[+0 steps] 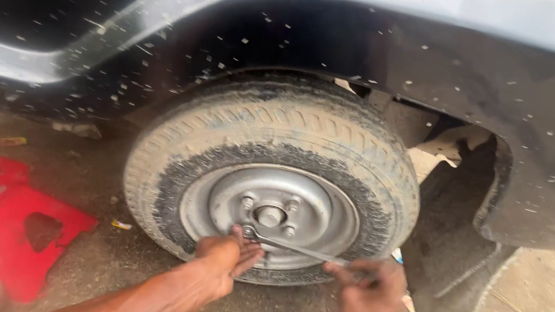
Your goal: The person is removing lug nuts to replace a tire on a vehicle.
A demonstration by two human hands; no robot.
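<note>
A thin metal wrench (293,247) is lying level across the lower part of a dusty grey wheel (274,178), its ring end sitting on a nut.

A dusty tyre (274,178) on a grey steel wheel (270,214) sits under a dark car body (397,56). The left hand (226,255) presses the wrench (293,246) head onto a lower wheel nut; the right hand (366,296) grips its handle, right of the wheel. A red stand (3,224) lies on the ground left of the tyre.

Dusty rubber tyre (284,116), matt grey metal rim (326,223), shiny steel wrench (293,247).
</note>
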